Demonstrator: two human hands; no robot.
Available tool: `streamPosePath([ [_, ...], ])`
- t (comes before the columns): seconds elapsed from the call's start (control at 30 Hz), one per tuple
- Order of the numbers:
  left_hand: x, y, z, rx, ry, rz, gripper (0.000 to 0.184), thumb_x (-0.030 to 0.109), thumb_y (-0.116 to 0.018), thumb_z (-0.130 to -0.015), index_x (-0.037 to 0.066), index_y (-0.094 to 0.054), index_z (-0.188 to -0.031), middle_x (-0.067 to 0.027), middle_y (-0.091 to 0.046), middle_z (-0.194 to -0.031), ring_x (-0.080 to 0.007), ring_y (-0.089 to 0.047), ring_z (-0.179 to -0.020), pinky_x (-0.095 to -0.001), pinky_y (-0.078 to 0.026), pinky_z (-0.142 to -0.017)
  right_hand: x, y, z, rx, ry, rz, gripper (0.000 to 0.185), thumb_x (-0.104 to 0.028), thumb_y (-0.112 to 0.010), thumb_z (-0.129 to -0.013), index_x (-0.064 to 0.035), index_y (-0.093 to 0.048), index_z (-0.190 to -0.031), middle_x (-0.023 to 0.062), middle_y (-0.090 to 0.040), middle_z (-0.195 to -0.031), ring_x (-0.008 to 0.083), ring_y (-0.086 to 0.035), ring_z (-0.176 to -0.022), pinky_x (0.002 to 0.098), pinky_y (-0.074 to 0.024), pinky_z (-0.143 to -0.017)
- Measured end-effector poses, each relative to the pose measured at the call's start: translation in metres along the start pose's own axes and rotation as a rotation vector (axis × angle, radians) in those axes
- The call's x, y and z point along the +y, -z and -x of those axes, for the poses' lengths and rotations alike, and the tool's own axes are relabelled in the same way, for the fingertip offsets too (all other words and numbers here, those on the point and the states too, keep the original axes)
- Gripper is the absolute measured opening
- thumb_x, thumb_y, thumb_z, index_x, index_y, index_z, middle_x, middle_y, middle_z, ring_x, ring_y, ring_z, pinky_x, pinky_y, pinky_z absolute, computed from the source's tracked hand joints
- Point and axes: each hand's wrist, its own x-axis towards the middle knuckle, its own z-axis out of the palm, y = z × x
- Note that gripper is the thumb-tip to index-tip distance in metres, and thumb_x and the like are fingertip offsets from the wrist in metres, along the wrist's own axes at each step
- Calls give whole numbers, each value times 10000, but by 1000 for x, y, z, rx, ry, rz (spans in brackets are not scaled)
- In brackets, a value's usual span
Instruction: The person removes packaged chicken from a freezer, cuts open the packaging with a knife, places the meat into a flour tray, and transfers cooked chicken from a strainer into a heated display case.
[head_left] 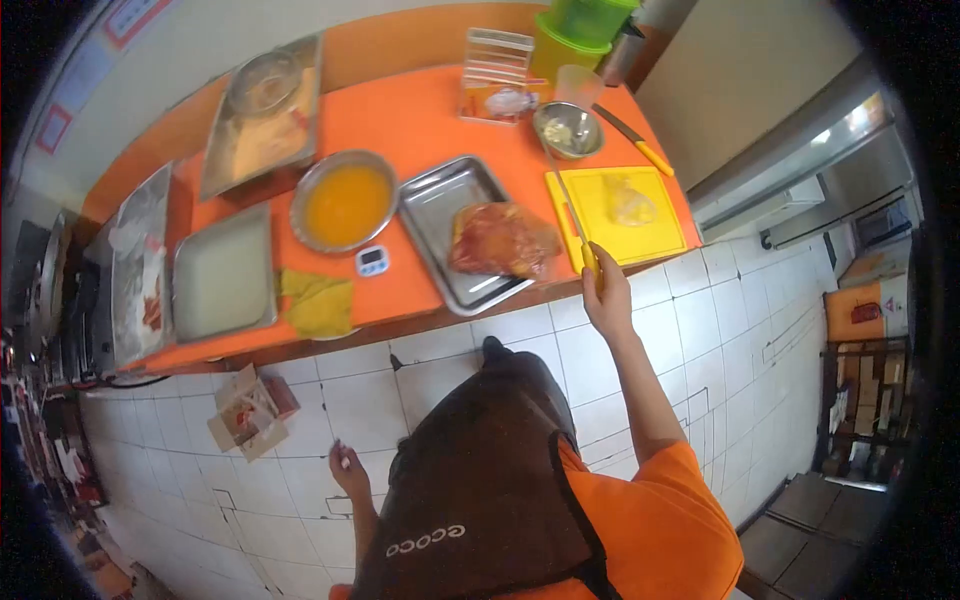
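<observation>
R hand [606, 296] is wrapped snugly round the yellow handle of a long knife [572, 212]. The blade points away from the person, over the L side of a yellow board [662, 232], w/ its tip by a small metal bowl [568, 131]. L hand [346, 466] hangs low over the white floor [370, 395], fingers part curled; can't tell if it's got hold of anything. A big pc of red meat [498, 238] sits in a metal tray [428, 198] on the orange desk [400, 110], btwn the board & a bowl of orange liquid [347, 207].
</observation>
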Motion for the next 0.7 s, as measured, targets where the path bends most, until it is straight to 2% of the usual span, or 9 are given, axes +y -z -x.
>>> streamPosePath([
  [0.07, 85, -53, -20, 12, -139, -19, 273, 62, -609, -897, 8, -608, -1165, -108, -616, -1090, -200, -581, -995, -327, -482, -788, 45, 8, -19, -63, -13, 98, 386, -105, -576, -886, -36, -534, -1263, 204, -621, -1014, 384, -625, -942, 442, -498, -813],
  [0.17, 221, -116, -38, -173, -476, -77, 281, 44, -651, -850, 25, -627, -1129, -131, -614, -1057, -268, -587, -1002, -355, -478, -820, 100, 10, -38, -182, -20, 183, 393, -125, -612, -843, -81, -567, -1230, 157, -587, -892, 357, -609, -848, 466, -493, -742],
  [0.27, 308, -175, -39, -292, -710, -66, 286, 40, -691, -805, 51, -651, -1088, -133, -616, -1044, -291, -584, -992, -377, -473, -832, 141, -1, -53, -217, 98, 229, 378, -122, -630, -820, -80, -599, -1194, 147, -577, -870, 338, -592, -809, 444, -493, -713],
  [0.4, 372, -224, -23, -435, -815, -46, 286, 47, -707, -786, 54, -660, -1068, -125, -617, -1034, -300, -582, -985, -388, -465, -853, 152, -4, -64, -232, 107, 257, 360, -125, -651, -795, -80, -632, -1152, 132, -562, -899, 322, -562, -861, 438, -464, -728],
  [0.43, 386, -231, -19, -473, -811, -34, 289, 52, -710, -783, 55, -660, -1068, -121, -616, -1033, -303, -580, -987, -388, -463, -857, 148, -3, -65, -193, 115, 298, 341, -119, -654, -799, -82, -638, -1137, 131, -562, -937, 319, -552, -899, 431, -455, -736],
  [0.53, 408, -253, -11, -553, -860, -70, 282, 64, -716, -785, 60, -663, -1062, -110, -610, -1057, -302, -570, -1023, -398, -460, -880, 135, 7, -76, -21, 101, 180, 310, -102, -652, -801, -70, -649, -1110, 151, -572, -908, 329, -563, -882, 437, -460, -749],
  [0.63, 416, -268, -6, -615, -848, -97, 277, 73, -718, -789, 61, -665, -1061, -106, -598, -1083, -305, -558, -1054, -410, -455, -896, 146, 20, -92, 105, -137, 69, 279, -52, -617, -810, -10, -646, -1085, 203, -609, -953, 352, -589, -945, 451, -471, -823],
  [0.7, 421, -275, -5, -620, -836, -91, 280, 77, -717, -791, 62, -663, -1066, -107, -591, -1093, -308, -555, -1057, -414, -452, -902, 162, 25, -104, -72, -264, 131, 263, -16, -586, -811, 28, -638, -1064, 237, -621, -990, 375, -591, -995, 451, -472, -868],
])
